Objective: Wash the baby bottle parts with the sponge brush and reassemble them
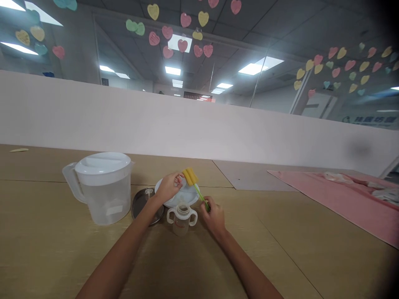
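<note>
My right hand [213,215] is closed round the green handle of a brush with a yellow sponge head [190,176]. The brush tilts up and to the left. My left hand [170,186] is at the left of the sponge head, over a white bowl [195,200], its fingers curled; whether they touch the sponge or hold something small is unclear. In front of the bowl an open clear bottle [181,224] with two white handles stands upright. A round dark metal tray [136,206] lies to its left, partly behind my left forearm, with a small clear part [149,192] on it.
A large clear pitcher [107,195] with a white lid stands at the left. A pink cloth [324,199] covers the right side of the table [249,257], with plastic-wrapped items [385,196] on it. A low white wall [187,124] runs behind.
</note>
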The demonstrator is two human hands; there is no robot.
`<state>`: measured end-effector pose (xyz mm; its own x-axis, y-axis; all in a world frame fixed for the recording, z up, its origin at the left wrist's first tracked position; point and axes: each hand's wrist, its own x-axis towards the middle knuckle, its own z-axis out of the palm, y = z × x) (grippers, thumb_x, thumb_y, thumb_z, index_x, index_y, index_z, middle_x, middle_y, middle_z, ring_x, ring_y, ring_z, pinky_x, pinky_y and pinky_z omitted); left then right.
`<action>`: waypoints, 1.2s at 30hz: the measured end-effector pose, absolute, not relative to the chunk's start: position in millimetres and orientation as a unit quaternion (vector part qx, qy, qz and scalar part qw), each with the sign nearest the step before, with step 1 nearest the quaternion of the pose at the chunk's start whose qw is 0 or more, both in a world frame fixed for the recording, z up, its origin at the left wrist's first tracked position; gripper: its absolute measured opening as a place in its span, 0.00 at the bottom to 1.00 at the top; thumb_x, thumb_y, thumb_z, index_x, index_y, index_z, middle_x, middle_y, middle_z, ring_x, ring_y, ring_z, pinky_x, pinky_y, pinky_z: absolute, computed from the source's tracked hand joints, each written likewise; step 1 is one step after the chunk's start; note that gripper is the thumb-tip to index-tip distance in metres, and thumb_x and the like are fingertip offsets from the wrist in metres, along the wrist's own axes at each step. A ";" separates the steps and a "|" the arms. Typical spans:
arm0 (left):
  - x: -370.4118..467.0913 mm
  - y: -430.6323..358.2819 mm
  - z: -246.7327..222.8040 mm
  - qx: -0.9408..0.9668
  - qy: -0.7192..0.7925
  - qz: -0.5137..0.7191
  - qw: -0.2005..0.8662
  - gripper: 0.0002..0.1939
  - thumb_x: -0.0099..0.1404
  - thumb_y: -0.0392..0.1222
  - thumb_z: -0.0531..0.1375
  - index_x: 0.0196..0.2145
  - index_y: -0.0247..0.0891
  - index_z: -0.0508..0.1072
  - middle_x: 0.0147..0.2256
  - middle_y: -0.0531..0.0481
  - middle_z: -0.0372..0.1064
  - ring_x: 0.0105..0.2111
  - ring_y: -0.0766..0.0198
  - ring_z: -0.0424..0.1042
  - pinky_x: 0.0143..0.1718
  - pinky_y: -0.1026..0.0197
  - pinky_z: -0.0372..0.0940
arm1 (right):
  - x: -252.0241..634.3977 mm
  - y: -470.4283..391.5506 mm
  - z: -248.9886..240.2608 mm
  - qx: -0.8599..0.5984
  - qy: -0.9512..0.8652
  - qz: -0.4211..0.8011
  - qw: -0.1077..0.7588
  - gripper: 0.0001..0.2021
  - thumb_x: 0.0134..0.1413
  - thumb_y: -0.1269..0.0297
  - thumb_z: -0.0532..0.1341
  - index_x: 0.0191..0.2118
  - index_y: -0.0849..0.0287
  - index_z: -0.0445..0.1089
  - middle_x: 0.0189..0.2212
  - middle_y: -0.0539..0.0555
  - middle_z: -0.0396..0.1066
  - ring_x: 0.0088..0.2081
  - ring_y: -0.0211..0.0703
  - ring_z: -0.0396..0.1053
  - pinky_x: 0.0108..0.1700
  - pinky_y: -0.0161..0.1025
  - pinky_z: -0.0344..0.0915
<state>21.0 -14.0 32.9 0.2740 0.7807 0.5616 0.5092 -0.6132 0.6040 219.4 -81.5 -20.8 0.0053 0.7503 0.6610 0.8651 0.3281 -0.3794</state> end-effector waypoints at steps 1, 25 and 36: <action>20.9 -16.8 38.1 0.777 0.403 0.457 0.156 0.16 0.54 0.32 0.55 0.42 0.37 0.67 0.32 0.51 0.67 0.31 0.65 0.69 0.39 0.60 0.65 | 219.2 -81.7 -20.9 -0.576 -0.701 -0.065 0.415 0.17 0.54 0.60 0.46 0.35 0.61 0.69 0.15 0.47 0.63 0.17 0.34 0.57 0.22 0.31 0.49; 20.6 -34.7 60.2 0.698 0.359 0.577 0.224 0.19 0.58 0.48 0.58 0.46 0.37 0.65 0.40 0.46 0.67 0.41 0.62 0.69 0.45 0.60 0.64 | 226.6 -84.2 -27.7 -0.411 -0.790 -0.211 0.402 0.12 0.55 0.67 0.49 0.37 0.62 0.69 0.19 0.51 0.70 0.21 0.35 0.65 0.26 0.31 0.57; 15.8 -43.9 63.6 0.788 0.430 0.394 0.199 0.20 0.65 0.52 0.47 0.47 0.38 0.67 0.46 0.43 0.67 0.49 0.55 0.64 0.52 0.53 0.57 | 231.5 -78.1 -32.9 -0.425 -0.754 -0.233 0.444 0.11 0.55 0.67 0.50 0.35 0.61 0.69 0.18 0.50 0.69 0.20 0.34 0.64 0.26 0.31 0.59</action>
<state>15.8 -43.9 63.6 0.3201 0.8337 0.4499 0.5207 -0.5516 0.6516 231.5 -78.1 -32.9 -0.2455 0.4335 0.8671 0.8473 0.5305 -0.0253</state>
